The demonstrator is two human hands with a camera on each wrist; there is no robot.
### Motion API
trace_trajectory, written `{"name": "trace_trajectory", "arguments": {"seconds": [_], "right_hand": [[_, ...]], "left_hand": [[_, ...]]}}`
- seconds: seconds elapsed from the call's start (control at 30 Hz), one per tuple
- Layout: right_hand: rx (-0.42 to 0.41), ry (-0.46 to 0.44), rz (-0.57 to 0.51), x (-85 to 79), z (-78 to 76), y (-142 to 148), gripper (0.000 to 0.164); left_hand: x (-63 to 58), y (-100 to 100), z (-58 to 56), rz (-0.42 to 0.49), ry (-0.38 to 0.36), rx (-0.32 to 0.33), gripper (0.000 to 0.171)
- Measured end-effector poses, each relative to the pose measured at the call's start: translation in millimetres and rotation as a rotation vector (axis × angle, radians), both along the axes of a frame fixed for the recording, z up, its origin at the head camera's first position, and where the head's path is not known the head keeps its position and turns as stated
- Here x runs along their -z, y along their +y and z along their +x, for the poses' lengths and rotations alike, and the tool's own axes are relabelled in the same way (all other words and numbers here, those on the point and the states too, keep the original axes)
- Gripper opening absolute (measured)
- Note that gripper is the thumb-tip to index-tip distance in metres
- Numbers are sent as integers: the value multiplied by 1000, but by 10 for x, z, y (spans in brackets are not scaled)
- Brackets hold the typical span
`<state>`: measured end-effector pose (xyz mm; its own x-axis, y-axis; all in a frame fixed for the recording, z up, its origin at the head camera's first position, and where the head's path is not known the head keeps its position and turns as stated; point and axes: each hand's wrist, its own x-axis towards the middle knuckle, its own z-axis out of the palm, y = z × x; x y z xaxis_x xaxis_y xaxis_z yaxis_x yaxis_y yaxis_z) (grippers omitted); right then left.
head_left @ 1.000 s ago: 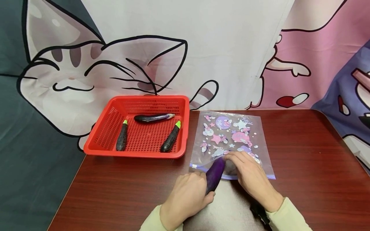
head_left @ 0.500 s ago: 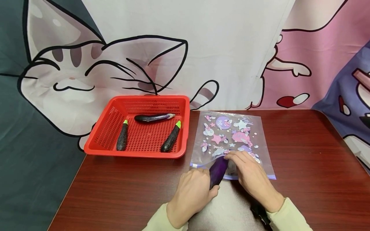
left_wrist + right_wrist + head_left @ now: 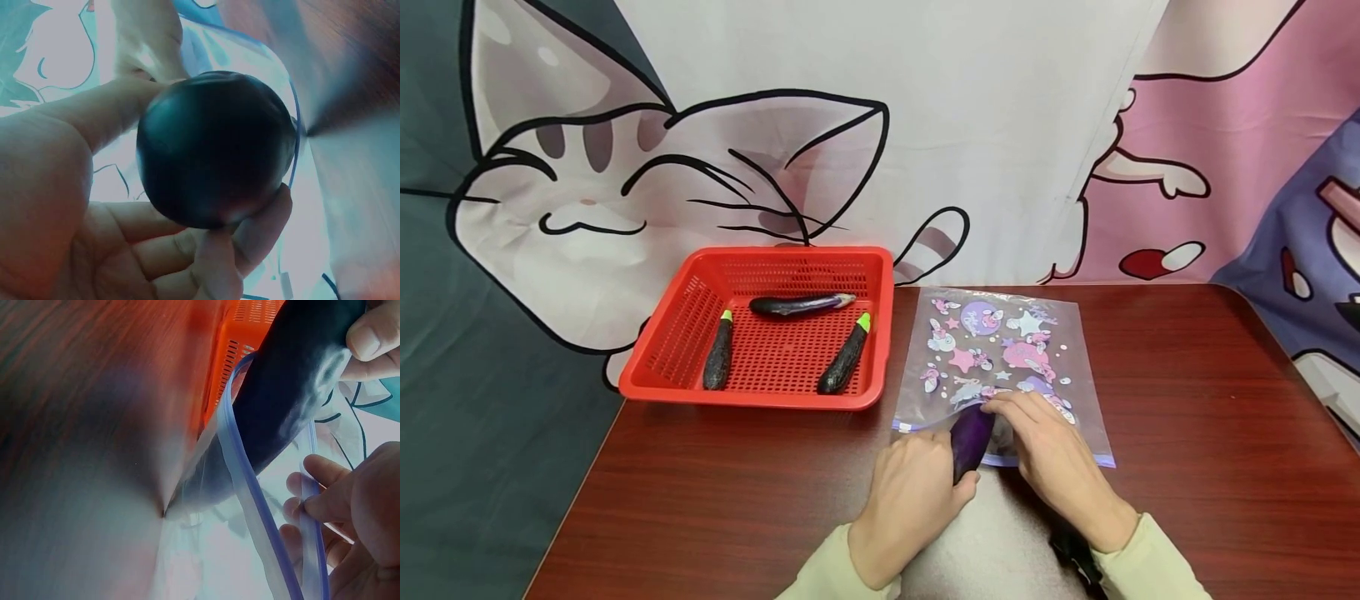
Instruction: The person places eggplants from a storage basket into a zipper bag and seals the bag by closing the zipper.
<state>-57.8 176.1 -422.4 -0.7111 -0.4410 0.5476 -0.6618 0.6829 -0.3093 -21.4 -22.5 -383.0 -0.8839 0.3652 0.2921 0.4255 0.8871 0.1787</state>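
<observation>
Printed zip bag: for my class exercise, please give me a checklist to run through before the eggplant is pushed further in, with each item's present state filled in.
1. Left hand holds the eggplant: ok.
2. Right hand holds the edge of the zip bag: ok, fingers and thumb pinch it.
3. Bag mouth open: ok, the zip strips stand apart in the right wrist view.
4. Eggplant's leading end inside the bag: ok, it shows through the clear film.
5. Whole eggplant inside: not ok, the end in the left hand is outside.
6. Bag free of tears: cannot tell, the hands cover part of it.
</observation>
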Motion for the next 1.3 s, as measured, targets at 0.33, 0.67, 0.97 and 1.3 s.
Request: {"name": "trace_trajectory", "arguments": {"seconds": [0.33, 0.67, 0.97, 1.3], "right_hand": [[-3, 8, -8, 0, 5, -5, 43], [-9, 3, -13, -9, 12, -5, 37], [-9, 11, -15, -12, 12, 3, 38], [-8, 14, -20, -22, 19, -7, 37]], "left_hand": [[34, 78, -23, -44, 56, -24, 35], [57, 166, -73, -65, 87, -33, 38], [66, 241, -102, -67, 67, -58, 41], [84, 298, -137, -30, -13, -99, 41]]}}
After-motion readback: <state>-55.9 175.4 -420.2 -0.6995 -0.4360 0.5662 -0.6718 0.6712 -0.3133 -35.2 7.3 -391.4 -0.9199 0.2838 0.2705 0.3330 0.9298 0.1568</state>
